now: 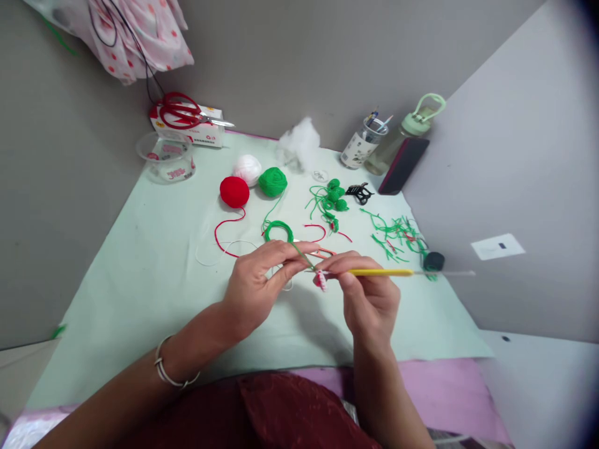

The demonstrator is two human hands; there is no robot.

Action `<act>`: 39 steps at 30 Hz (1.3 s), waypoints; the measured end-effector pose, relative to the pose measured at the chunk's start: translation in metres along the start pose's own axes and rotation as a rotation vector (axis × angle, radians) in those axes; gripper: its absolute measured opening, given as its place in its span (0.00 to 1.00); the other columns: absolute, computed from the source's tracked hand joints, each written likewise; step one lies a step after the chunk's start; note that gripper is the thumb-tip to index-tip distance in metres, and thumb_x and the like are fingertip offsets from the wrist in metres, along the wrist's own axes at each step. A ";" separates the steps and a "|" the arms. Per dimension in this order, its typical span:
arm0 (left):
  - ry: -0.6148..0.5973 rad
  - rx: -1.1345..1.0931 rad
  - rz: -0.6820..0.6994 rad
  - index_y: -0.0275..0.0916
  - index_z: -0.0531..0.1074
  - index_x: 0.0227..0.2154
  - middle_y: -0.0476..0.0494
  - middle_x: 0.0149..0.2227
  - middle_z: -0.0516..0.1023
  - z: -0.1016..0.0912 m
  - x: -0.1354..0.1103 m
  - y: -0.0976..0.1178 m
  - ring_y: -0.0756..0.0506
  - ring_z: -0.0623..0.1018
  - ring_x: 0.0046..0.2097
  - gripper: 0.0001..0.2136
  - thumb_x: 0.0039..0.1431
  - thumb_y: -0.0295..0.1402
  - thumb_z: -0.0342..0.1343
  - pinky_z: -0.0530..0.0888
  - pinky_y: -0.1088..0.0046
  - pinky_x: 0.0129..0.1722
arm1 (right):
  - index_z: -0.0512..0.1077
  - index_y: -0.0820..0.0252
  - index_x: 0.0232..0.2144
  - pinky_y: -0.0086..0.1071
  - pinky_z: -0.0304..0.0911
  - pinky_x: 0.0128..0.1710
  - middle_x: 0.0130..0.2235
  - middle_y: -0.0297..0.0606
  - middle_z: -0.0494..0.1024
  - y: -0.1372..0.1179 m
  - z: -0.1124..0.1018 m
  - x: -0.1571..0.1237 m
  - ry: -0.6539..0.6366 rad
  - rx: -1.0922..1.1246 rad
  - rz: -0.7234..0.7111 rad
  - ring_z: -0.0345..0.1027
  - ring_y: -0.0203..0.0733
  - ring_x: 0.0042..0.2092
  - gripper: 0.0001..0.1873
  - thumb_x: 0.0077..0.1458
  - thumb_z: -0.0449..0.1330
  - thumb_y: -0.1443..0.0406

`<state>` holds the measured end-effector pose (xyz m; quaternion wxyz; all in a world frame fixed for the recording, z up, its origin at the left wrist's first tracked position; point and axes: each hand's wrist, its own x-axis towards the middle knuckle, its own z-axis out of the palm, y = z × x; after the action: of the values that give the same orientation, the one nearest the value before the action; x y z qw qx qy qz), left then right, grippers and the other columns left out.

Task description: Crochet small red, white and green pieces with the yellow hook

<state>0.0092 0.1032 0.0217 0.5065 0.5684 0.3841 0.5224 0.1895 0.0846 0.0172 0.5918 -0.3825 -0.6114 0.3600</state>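
My right hand point(369, 290) is closed around a crochet hook point(381, 272) with a yellow handle, its metal rear end pointing right. At the hook's tip, between both hands, hangs a small red-and-white crochet piece point(321, 280). My left hand point(257, 274) pinches at the piece's left side; its exact hold is partly hidden by the fingers. Green yarn point(304, 254) stretches from the left forefinger down to the piece. Just beyond the left hand lies a loose coil of green yarn point(279, 231), joined by a strand to the green yarn ball point(272, 181).
Red point(234, 192) and white point(247, 169) yarn balls stand beside the green one. Behind are white stuffing point(301, 144), a pen cup point(362, 144), a bottle point(397, 137) and a phone point(404, 166). Green yarn scraps point(395, 237) lie right. Red-handled scissors point(182, 112) rest on a box point(206, 134).
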 end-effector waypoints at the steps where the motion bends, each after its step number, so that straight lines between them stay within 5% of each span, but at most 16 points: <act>1: 0.030 0.032 0.036 0.47 0.86 0.38 0.47 0.40 0.86 0.000 0.000 0.001 0.44 0.80 0.42 0.06 0.65 0.30 0.65 0.75 0.66 0.49 | 0.80 0.52 0.42 0.40 0.75 0.40 0.37 0.38 0.84 -0.002 0.000 -0.001 0.001 -0.106 -0.065 0.78 0.43 0.39 0.10 0.69 0.59 0.69; 6: 0.127 0.013 0.001 0.45 0.85 0.37 0.46 0.42 0.86 0.002 -0.003 0.004 0.45 0.80 0.39 0.03 0.62 0.31 0.68 0.77 0.67 0.47 | 0.78 0.46 0.54 0.40 0.79 0.43 0.48 0.39 0.87 -0.001 0.001 -0.012 -0.030 -0.552 -0.347 0.82 0.45 0.46 0.22 0.65 0.60 0.74; 11: 0.002 -0.189 -0.155 0.44 0.82 0.51 0.48 0.36 0.82 0.000 -0.003 0.004 0.48 0.80 0.38 0.13 0.65 0.35 0.66 0.78 0.73 0.43 | 0.74 0.44 0.62 0.41 0.81 0.46 0.54 0.41 0.86 0.010 0.000 -0.020 -0.030 -0.767 -0.517 0.83 0.48 0.51 0.28 0.64 0.63 0.73; 16: -0.033 -0.224 -0.190 0.45 0.83 0.49 0.51 0.35 0.80 -0.002 0.002 0.003 0.51 0.80 0.38 0.14 0.61 0.34 0.70 0.79 0.77 0.43 | 0.74 0.52 0.62 0.38 0.81 0.46 0.52 0.41 0.86 0.011 0.000 -0.018 -0.061 -0.871 -0.627 0.83 0.46 0.50 0.25 0.66 0.60 0.74; 24: -0.139 -0.307 -0.319 0.41 0.80 0.53 0.49 0.38 0.81 -0.004 0.003 0.003 0.49 0.82 0.43 0.18 0.60 0.31 0.68 0.79 0.74 0.49 | 0.77 0.60 0.59 0.38 0.81 0.47 0.50 0.47 0.86 0.018 0.002 -0.019 0.039 -0.825 -0.644 0.83 0.47 0.49 0.24 0.62 0.65 0.75; 32: 0.022 -0.106 -0.152 0.39 0.78 0.51 0.51 0.36 0.79 0.009 -0.003 0.000 0.50 0.79 0.41 0.17 0.59 0.24 0.65 0.77 0.72 0.50 | 0.74 0.49 0.63 0.37 0.81 0.43 0.50 0.42 0.86 0.024 0.007 -0.026 0.106 -0.870 -0.586 0.83 0.46 0.46 0.27 0.64 0.64 0.73; 39: -0.203 -0.605 -0.503 0.38 0.76 0.58 0.52 0.32 0.76 0.000 0.005 0.002 0.52 0.75 0.34 0.24 0.58 0.33 0.70 0.73 0.76 0.39 | 0.79 0.43 0.57 0.36 0.81 0.41 0.48 0.39 0.84 0.018 0.006 -0.022 0.083 -0.687 -0.550 0.82 0.44 0.44 0.27 0.63 0.63 0.76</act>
<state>0.0101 0.1078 0.0243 0.7982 0.3307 0.2882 0.4128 0.1841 0.0730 -0.0087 0.5282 -0.3945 -0.7502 -0.0506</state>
